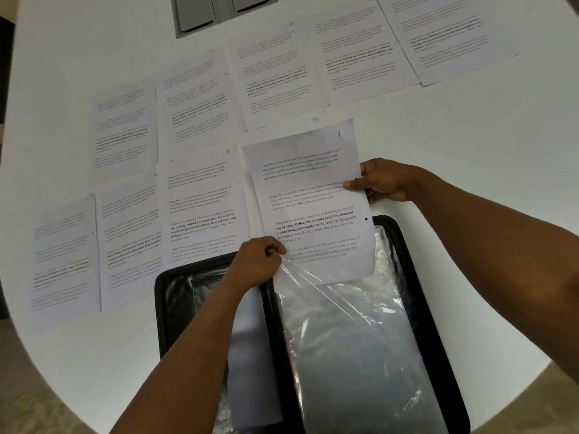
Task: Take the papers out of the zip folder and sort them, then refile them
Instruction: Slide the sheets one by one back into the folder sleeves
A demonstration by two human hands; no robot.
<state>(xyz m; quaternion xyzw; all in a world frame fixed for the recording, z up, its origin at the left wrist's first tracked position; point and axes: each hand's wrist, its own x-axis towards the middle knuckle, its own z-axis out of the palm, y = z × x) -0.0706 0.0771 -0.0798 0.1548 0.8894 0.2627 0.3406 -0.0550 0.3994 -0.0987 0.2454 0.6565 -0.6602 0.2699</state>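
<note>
Fingers of the right hand pinch the right edge of a white printed sheet about halfway up, thumb on top of the page. The left hand grips the lifted corner of a clear plastic sleeve, pulling the film's mouth up and away from the page below. The sheet's lower end sits just inside that mouth; most of its length still lies outside, reaching away from the person.

The relation that matters: the sheet's long axis runs from the far side of the table toward the body, tilted a little to the right, and it lines up roughly with the long axis of the sleeve beneath. The right hand is the nearer one to the sheet's middle and looks set to do the feeding, while the left hand only holds the opening wide. In my judgement the page has to travel toward the person to seat fully.

The sleeve belongs to the black zip folder, lying open and flat at the table's near edge, with a second plastic pocket on its left half. Beyond the hands, the other white printed papers lie spread in two rows on the white table. A handwritten number marks the held sheet's top corner, possibly a 1; blur leaves it uncertain. A grey socket panel is set in the table's far edge.
</note>
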